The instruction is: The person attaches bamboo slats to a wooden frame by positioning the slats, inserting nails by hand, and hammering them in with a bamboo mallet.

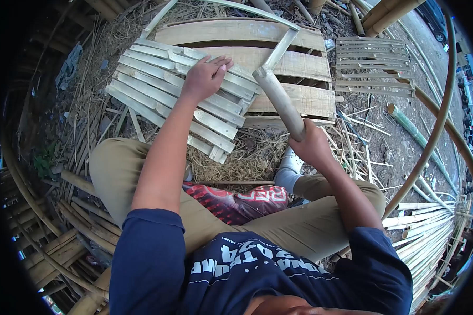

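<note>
My left hand (pixel 206 79) rests on a panel of pale bamboo slats (pixel 163 92), its fingers stretched out over the slats near the panel's upper right. The panel lies at a slant, partly over a low wooden bench of planks (pixel 294 63). Wrapped round a thick, pale bamboo stick (pixel 281 100) is my right hand (pixel 311 143), which grips its lower end. The stick's upper end is beside the panel's right edge, against a thin bamboo strip (pixel 283 46) that runs up over the planks; whether they touch is unclear.
Another slatted bamboo piece (pixel 373 65) lies on the ground right of the bench. A green bamboo pole (pixel 420 134) and curved poles (pixel 444 113) are further right. Many bamboo strips (pixel 420 226) are piled at the lower right. A red printed sack (pixel 242 202) lies between the legs.
</note>
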`<state>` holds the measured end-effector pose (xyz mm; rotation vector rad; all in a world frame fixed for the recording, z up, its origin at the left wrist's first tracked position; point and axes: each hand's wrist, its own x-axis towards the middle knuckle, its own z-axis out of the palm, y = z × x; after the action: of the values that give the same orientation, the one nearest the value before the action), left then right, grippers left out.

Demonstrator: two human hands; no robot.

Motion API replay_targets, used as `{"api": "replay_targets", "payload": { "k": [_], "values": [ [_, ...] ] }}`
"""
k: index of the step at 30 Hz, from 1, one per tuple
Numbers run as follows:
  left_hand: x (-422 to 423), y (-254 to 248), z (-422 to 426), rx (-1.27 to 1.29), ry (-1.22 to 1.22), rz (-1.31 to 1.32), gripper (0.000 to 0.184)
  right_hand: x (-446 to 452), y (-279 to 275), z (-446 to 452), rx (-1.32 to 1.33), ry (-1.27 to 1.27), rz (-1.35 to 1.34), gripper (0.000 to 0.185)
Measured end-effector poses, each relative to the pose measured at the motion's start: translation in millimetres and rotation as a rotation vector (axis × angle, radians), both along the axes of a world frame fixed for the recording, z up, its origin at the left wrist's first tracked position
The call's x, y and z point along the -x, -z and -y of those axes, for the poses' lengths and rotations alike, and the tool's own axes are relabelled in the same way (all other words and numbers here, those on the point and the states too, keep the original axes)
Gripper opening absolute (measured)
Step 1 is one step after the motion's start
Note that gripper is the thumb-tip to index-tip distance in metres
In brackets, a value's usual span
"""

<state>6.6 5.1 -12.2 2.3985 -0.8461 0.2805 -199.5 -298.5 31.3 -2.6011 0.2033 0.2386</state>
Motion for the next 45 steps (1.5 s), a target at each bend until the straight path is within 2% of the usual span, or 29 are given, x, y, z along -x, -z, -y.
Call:
{"api": "replay_targets", "payload": {
  "k": [4, 7, 8, 10, 11, 12, 14, 15, 18, 22, 23, 26, 28, 30, 31, 34, 39, 45],
  "values": [
    [2, 1, 0, -0.015, -0.001, -0.012, 0.037, 1, 7, 4, 0.018, -0.027, 0.027, 0.046],
    [-1, 1, 0, -0.017, -0.004, 0.000, 0.037, -3, -26, -8, -0.212, 0.172, 0.156, 0.043],
    [-1, 2, 0, -0.009, -0.006, -0.005, 0.037, -2, -37, -14, -0.357, 0.209, 0.274, 0.038],
    [1, 1, -1, 0.003, -0.007, -0.016, 0.037, -8, -17, -12, -0.579, 0.234, 0.553, 0.033],
    [2, 0, -1, 0.006, -0.004, -0.022, 0.037, -2, -14, -6, -0.561, 0.232, 0.419, 0.036],
    [2, -2, 0, 0.007, 0.004, -0.026, 0.037, -5, -24, -7, -0.223, 0.186, 0.185, 0.038],
    [1, 3, 1, 0.006, -0.015, -0.025, 0.037, -4, 14, 9, -0.052, -0.022, -0.028, 0.043],
    [0, 1, 1, 0.000, -0.020, -0.021, 0.037, -3, 7, 0, -0.103, 0.029, -0.103, 0.049],
    [1, 0, 0, -0.022, -0.013, -0.023, 0.039, -6, 5, -4, -0.019, -0.052, -0.151, 0.051],
    [2, 0, 0, -0.030, 0.002, -0.044, 0.039, -1, 5, -1, -0.096, -0.045, -0.052, 0.050],
    [2, 0, 0, -0.031, 0.000, -0.041, 0.039, 0, 1, -2, -0.124, -0.020, 0.057, 0.043],
    [0, 0, 0, -0.022, -0.010, -0.039, 0.039, -2, -25, -12, -0.412, 0.138, 0.277, 0.045],
    [1, 0, 0, -0.018, -0.007, -0.040, 0.039, -5, -22, -14, -0.654, 0.218, 0.416, 0.045],
    [0, 1, -1, -0.018, 0.004, -0.039, 0.039, -5, -36, -11, -0.254, 0.191, 0.099, 0.046],
    [1, 2, 0, -0.006, -0.006, -0.033, 0.038, -12, -32, -3, -0.021, 0.033, -0.155, 0.049],
    [-1, 2, 0, 0.008, -0.015, -0.011, 0.037, -2, -19, -7, -0.024, 0.096, -0.044, 0.050],
    [0, 3, -1, 0.000, -0.011, -0.018, 0.037, 0, -12, 3, -0.060, 0.107, -0.010, 0.049],
    [-1, 3, 0, -0.006, -0.013, -0.005, 0.037, 2, -13, -1, -0.050, 0.034, 0.009, 0.050]
  ]
}}
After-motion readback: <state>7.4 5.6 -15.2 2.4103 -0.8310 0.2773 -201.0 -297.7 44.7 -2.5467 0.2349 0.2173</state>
